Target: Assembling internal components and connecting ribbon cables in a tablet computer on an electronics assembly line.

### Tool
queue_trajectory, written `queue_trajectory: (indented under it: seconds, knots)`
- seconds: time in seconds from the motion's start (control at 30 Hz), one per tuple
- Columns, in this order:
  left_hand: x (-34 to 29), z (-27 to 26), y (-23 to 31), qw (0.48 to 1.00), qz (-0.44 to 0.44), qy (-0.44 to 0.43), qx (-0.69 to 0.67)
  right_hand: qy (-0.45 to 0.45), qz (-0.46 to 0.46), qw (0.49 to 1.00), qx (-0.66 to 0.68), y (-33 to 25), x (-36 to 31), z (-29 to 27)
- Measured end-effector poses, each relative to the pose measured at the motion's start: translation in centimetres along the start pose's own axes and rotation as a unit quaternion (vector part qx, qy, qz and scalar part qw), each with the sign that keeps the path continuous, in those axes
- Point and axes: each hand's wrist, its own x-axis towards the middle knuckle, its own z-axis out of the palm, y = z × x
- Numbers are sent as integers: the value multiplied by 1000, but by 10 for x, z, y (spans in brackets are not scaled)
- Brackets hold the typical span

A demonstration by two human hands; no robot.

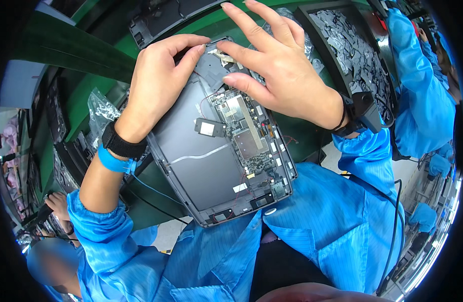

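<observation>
A: Where is the opened dark casing (201,186) being placed?

B: It is lying slantwise across the near edge of the desk (304,133), its near edge being turned toward the blue smock (337,216); whether the cloth is being touched cannot be told.

A: What is being done by the left hand (158,80)?

B: The casing's far left corner is being covered by it. Thumb and forefinger are being held narrow, with only a small gap showing; whether anything is being gripped there cannot be told.

A: And by the right hand (287,70)?

B: Its fingers are being spread wide, the outer ones being raised. The forefinger is being pointed at a crumpled pale strip (222,56) near the far edge, and the thumb is being held well apart from it, over the casing.

A: What is being carried inside?

B: A circuit board (249,138) is being carried along the right edge. A black part with a white label (209,127) is lying at the board's left side, and a white ribbon cable (199,154) is being stretched from the casing's left edge toward the board.

A: What else is being seen?

B: Beyond the casing's far right corner, grey pieces (342,40) are being held in a dark tray (334,65). A black band (122,142) and a blue strap (114,162) are being worn at the left wrist.
</observation>
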Motion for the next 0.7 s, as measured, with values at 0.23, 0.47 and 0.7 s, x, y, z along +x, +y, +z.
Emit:
queue_trajectory:
  seconds: [0.23, 0.47, 0.7]
  knots:
    - [-1, -3, 5, 999, 14, 10, 29, -4, -1, 1000, -31, -8, 2, -5]
    - [0, -5, 4, 999, 16, 6, 28, -28, 4, 999, -44, -11, 2, -5]
    - [5, -8, 7, 999, 28, -10, 45, -32, -21, 996, -77, -10, 5, -8]
